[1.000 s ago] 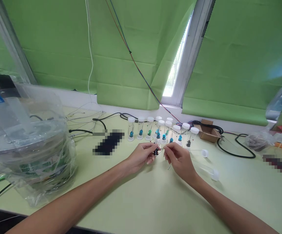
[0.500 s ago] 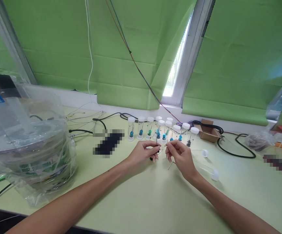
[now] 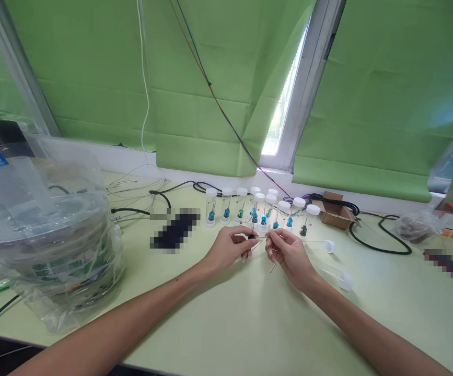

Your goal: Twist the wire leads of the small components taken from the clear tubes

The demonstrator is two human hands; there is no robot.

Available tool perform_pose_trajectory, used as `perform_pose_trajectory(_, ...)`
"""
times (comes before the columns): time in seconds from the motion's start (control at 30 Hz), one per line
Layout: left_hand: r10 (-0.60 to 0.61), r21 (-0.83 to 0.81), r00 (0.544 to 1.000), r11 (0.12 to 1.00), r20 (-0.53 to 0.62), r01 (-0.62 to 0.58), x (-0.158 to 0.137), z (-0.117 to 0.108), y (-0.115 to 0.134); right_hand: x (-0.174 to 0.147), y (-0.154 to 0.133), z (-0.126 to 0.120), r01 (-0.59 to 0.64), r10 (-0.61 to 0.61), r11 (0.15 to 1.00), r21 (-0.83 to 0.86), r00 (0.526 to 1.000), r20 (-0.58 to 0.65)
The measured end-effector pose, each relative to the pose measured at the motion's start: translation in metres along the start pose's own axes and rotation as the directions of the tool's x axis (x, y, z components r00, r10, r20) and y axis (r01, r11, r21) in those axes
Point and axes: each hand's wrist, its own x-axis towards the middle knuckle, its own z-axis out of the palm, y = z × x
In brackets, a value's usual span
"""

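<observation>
Two hands meet at one small dark piece and a thin rod

The left hand point(image 3: 230, 246) has its grip clamped, thumb against fingers, on a small dark piece point(image 3: 252, 237) over the desk point(image 3: 218, 324), just to the near side of the standing capped tubes point(image 3: 227, 206). The right hand point(image 3: 289, 256), close by on the right, has its fingertips together on a thin pale rod point(image 3: 262, 237) that spans the gap between the hands.

The dark piece looks light and probably stiff, with little surface to hold; a pinch on its body seems safer than one on anything slender. The rod looks like smooth metal, so it may roll or slip between fingertips, and a sideways push could bend it. Holding it close to the dark piece should give the steadiest control.

Fingers cover most of the dark piece, so its full shape cannot be told, nor whether the rod enters it or only touches it. A slim metal end point(image 3: 272, 268) shows below the right hand; its other end is hidden. Farther left, a dark patch point(image 3: 175, 230) is pixelated past recognition.
</observation>
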Motion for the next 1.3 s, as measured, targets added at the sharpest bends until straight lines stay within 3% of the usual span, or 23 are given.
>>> perform_pose_trajectory(0.2,0.037,0.073,0.999,0.997,-0.037,-0.035,-0.0017,0.0007,-0.0019,0.0,0.0024,-0.0003,-0.132,0.136,0.979,0.153,0.99,-0.019)
perform_pose_trajectory(0.4,0.073,0.105,0.997,0.992,-0.03,-0.069,-0.0033,0.0015,-0.0018,0.0,0.0044,-0.0002,-0.189,0.202,0.945,0.268,0.979,-0.021)
perform_pose_trajectory(1.3,0.03,0.042,0.998,0.999,-0.047,-0.028,-0.0034,0.0062,-0.0016,-0.0004,0.0069,-0.0001,-0.13,0.137,0.951,0.281,0.991,-0.004)
